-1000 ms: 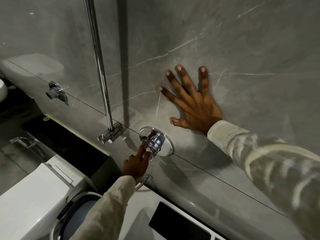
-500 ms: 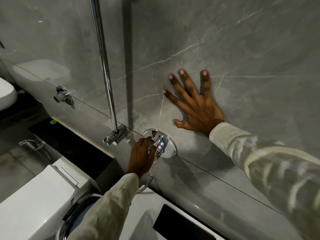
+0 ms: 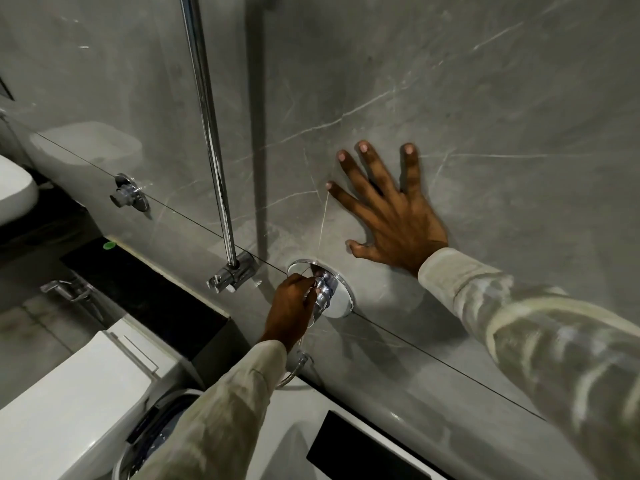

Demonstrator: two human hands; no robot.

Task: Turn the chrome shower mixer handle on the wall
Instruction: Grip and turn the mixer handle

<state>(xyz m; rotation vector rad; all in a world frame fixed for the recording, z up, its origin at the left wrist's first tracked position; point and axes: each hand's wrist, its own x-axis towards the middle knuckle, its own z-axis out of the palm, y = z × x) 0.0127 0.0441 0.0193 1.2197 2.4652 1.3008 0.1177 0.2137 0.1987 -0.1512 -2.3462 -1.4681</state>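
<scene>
With the right hand (image 3: 391,216) spread flat on the marble wall (image 3: 485,98), the left hand (image 3: 294,306), gripping the chrome mixer handle (image 3: 323,289), wants a slow wrist roll.

The wall (image 3: 450,81) is grey marble-look tile with pale veins, crossed by a thin grout line running from nine o'clock toward five. A chrome rail (image 3: 207,133) drops from twelve o'clock to a bracket near centre. A white toilet (image 3: 62,403) sits at seven o'clock, and grey floor tiles (image 3: 27,341) lie at eight.
</scene>
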